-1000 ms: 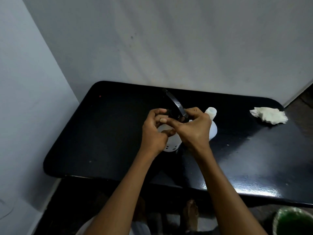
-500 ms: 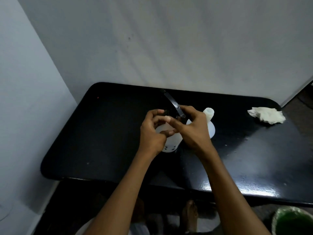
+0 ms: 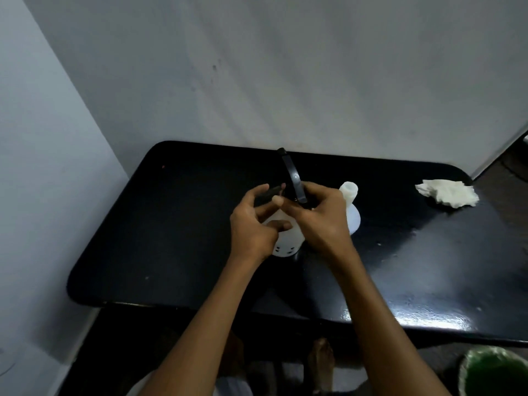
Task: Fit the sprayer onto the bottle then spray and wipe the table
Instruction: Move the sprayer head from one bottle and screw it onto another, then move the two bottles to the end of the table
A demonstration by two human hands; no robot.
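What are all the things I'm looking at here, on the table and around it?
table: one, glossy black, against the grey wall.
bottle: one, white, mid-table, under the hands.
second bottle: one, white, open neck, just behind the right hand.
sprayer: one, black, held over the first bottle.
cloth: one, white, crumpled, far right corner of the table.
bin: one, green inside, on the floor at lower right.
left hand: one, around the bottle.
right hand: one, gripping the sprayer.
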